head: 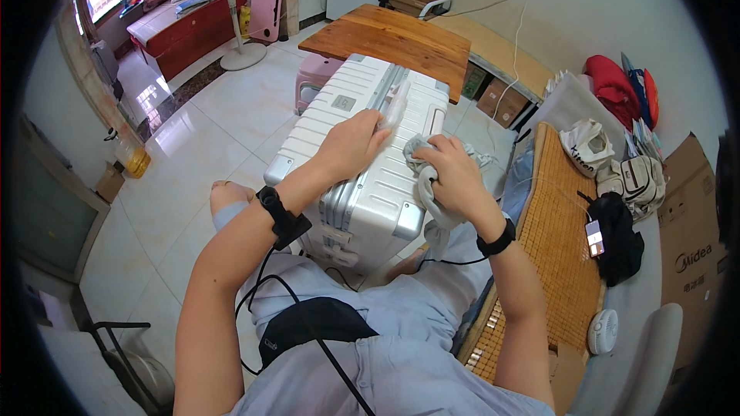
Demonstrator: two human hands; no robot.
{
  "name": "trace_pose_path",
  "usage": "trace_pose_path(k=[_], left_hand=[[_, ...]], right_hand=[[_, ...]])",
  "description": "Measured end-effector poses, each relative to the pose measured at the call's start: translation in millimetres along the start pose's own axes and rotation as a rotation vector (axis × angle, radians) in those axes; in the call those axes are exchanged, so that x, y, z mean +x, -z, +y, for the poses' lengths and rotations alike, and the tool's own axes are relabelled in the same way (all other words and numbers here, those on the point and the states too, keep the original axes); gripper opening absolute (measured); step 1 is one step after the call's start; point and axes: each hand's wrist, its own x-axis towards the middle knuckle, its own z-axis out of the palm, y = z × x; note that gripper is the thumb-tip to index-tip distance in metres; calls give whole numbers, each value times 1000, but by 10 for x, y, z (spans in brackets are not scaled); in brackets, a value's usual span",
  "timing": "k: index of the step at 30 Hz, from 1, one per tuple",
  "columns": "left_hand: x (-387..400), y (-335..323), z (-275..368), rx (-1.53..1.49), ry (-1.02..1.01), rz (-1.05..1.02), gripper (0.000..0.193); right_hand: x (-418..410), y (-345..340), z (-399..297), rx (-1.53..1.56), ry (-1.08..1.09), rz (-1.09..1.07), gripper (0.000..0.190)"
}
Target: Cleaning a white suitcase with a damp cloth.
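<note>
A silvery-white hard-shell suitcase (376, 208) with ribbed sides and metal corner guards stands in front of me, between my legs. My left hand (354, 144) rests over its top, the fingers at the near end of a translucent carry handle (397, 105); whether they close round it is hard to see. A crumpled light grey cloth (428, 185) is bunched in my right hand (454, 176), against the right part of the suitcase's top, and its loose end hangs down beside the case.
A wooden table (393, 40) and a pink suitcase (312, 78) stand just beyond. To the right is a bench with a bamboo mat (561, 231), holding bags and a phone. A white standing fan (243, 56) is at the far left. Black cables cross my lap.
</note>
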Motion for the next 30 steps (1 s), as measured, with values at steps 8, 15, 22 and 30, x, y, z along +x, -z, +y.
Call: trace_pose_path(k=[8, 15, 22, 30], left_hand=[[-4, 11, 11, -18, -6, -4, 30], [-3, -12, -11, 13, -18, 0, 31], [-4, -5, 14, 18, -23, 7, 31], [-3, -24, -33, 15, -35, 15, 30]], right_hand=[[-88, -14, -194, -55, 10, 61, 46], [143, -32, -419, -14, 70, -19, 41], [95, 7, -276, 8, 6, -105, 40], [-234, 63, -178, 82, -45, -52, 46]])
